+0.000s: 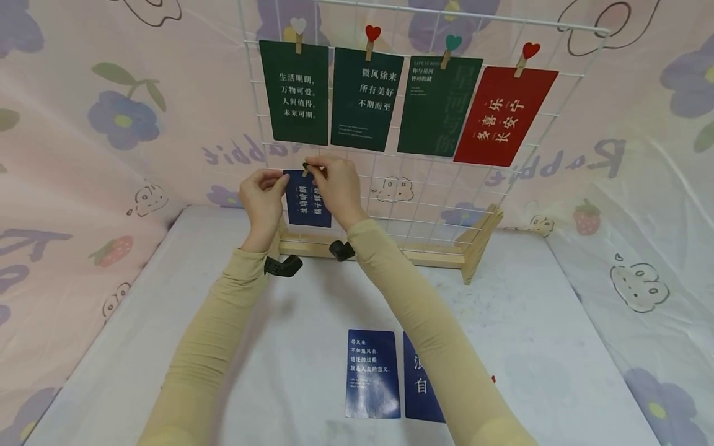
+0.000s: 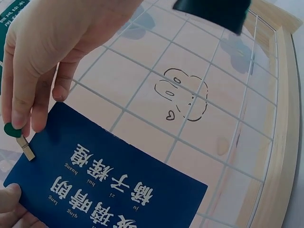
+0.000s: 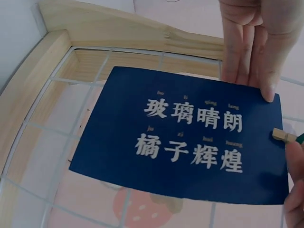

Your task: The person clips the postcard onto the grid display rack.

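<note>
A blue card with white characters is held against the lower left of a white wire grid. My left hand pinches the card by its upper left corner, thumb in front and fingers behind, as the right wrist view shows. With thumb and fingertips, my right hand grips a small wooden clothespin topped by a green heart. The clothespin's tip overlaps the card's top edge. Printed lines on this card run sideways in the head view.
Above hang three green cards and a red card, each on a heart clothespin. A wooden stand carries the grid. Two more blue cards lie on the white table, one partly behind my right sleeve.
</note>
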{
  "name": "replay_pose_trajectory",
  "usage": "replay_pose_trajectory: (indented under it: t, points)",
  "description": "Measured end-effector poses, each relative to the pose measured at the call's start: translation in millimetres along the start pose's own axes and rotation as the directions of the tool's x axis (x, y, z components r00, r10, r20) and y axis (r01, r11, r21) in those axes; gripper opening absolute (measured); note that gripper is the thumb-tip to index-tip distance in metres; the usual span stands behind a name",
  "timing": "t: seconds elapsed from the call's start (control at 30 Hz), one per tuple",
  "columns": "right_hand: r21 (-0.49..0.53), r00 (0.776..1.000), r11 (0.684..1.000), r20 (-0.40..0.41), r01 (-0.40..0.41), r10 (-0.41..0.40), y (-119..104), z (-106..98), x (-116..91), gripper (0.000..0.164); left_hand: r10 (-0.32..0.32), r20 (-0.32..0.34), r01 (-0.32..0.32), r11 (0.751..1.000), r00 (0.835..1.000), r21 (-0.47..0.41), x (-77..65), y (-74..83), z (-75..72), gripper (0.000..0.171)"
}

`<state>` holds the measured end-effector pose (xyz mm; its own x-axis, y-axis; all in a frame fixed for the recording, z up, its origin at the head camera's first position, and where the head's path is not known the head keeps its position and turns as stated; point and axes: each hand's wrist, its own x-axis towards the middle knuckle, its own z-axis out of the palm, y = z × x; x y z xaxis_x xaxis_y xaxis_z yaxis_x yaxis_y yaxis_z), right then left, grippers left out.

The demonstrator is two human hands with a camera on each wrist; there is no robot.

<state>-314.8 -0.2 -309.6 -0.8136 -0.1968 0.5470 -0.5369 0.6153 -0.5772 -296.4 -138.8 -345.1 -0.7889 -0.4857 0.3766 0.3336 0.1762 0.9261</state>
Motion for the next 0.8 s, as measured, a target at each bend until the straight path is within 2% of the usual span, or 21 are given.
replay_pose_trajectory:
  t: [0.13, 0.3, 0.5, 0.7, 0.8]
  points:
    - [0.003, 0.999, 0.999, -0.002, 0.037, -0.037, 3, -1, -2, 0.022, 0.013, -0.004, -0.013, 1.000, 1.000, 0.006, 0.5, 0.0, 0.3, 0.011]
    - [0.055, 0.998, 0.996, 0.007, 0.066, -0.066, 5, -2, -5, 0.024, 0.009, -0.006, -0.009, 1.000, 1.000, 0.004, 0.8, 1.0, -0.6, 0.012]
    - [0.089, 0.997, 0.994, 0.012, 0.069, -0.070, 8, -1, -8, 0.026, 0.009, -0.005, -0.008, 1.000, 1.000, 0.022, 0.8, 1.4, -0.5, 0.012]
    - [0.116, 0.995, 0.989, -0.036, 0.097, -0.093, 14, 2, -11, 0.023, 0.001, -0.002, -0.001, 1.000, 1.000, 0.020, -0.5, 1.0, 0.1, 0.014]
    - [0.169, 0.995, 0.982, -0.046, 0.090, -0.083, 18, 2, -12, 0.022, 0.014, -0.006, -0.014, 0.999, 1.000, 0.031, 1.1, -1.0, 0.0, 0.013]
